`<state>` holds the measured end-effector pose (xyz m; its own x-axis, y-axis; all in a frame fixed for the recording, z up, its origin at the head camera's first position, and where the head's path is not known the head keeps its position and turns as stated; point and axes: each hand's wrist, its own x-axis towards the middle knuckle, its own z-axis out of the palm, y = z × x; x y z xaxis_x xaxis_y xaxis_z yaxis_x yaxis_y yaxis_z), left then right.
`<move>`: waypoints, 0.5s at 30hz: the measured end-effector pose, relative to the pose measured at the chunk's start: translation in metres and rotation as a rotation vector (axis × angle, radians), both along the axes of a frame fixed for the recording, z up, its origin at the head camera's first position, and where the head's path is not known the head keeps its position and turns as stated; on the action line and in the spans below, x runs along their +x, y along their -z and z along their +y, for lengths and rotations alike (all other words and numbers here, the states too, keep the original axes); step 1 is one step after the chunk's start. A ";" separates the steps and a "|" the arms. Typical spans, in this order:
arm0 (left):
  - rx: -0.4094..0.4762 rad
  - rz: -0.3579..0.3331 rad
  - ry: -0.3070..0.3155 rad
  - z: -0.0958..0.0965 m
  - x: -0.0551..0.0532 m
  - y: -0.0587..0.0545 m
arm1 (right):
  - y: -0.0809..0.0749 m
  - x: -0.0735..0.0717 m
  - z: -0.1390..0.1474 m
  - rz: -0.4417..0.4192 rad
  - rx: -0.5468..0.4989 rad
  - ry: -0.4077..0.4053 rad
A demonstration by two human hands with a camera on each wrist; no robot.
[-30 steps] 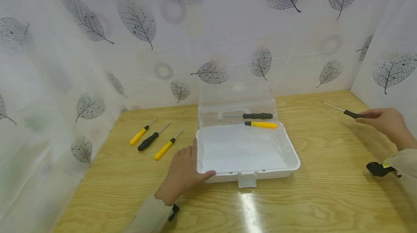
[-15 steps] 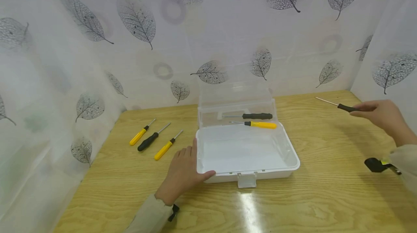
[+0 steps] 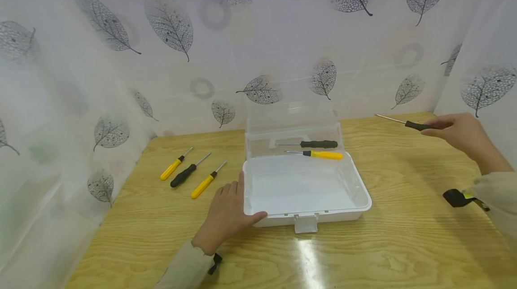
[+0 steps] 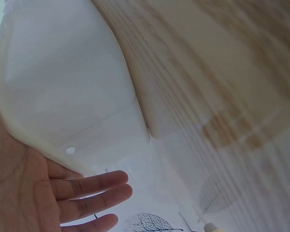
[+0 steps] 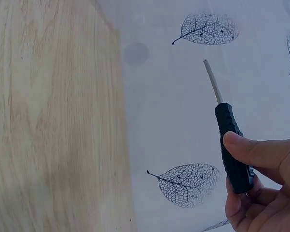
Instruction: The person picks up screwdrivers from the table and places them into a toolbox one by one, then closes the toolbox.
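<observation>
High over the table's right side, my right hand (image 3: 464,134) pinches a black-handled screwdriver (image 3: 416,125) between thumb and fingers, its metal shaft pointing left towards the back. The right wrist view shows the thumb on the ribbed handle (image 5: 225,121). My left hand (image 3: 226,212) rests against the left side of a white plastic case (image 3: 278,221), thumb over the front rim, fingers straight along the side. The case's clear lid (image 3: 258,145) stands open at the back. A black screwdriver (image 3: 319,144) and a yellow screwdriver (image 3: 326,155) lie near the hinge.
Left of the case lie a yellow screwdriver (image 3: 171,169), a black screwdriver (image 3: 183,176) and another yellow screwdriver (image 3: 203,187) on the wooden table (image 3: 153,230). A leaf-patterned curtain (image 3: 282,42) hangs behind. The latch (image 3: 306,224) sticks out at the front of the case.
My right hand has moved left and farther back with the black screwdriver. The left hand and the case have stayed in place.
</observation>
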<state>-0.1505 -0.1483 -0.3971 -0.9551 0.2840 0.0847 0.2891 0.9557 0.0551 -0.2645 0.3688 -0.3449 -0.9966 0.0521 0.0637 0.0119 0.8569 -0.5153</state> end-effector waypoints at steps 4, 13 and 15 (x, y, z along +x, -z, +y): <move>0.008 -0.010 -0.001 0.000 0.000 0.000 | -0.011 -0.001 -0.011 0.024 0.023 -0.031; 0.015 -0.019 -0.006 0.000 0.000 0.000 | -0.031 -0.001 -0.037 0.105 0.024 -0.101; 0.014 -0.017 -0.005 0.000 0.000 0.000 | -0.034 -0.001 -0.044 0.127 0.031 -0.110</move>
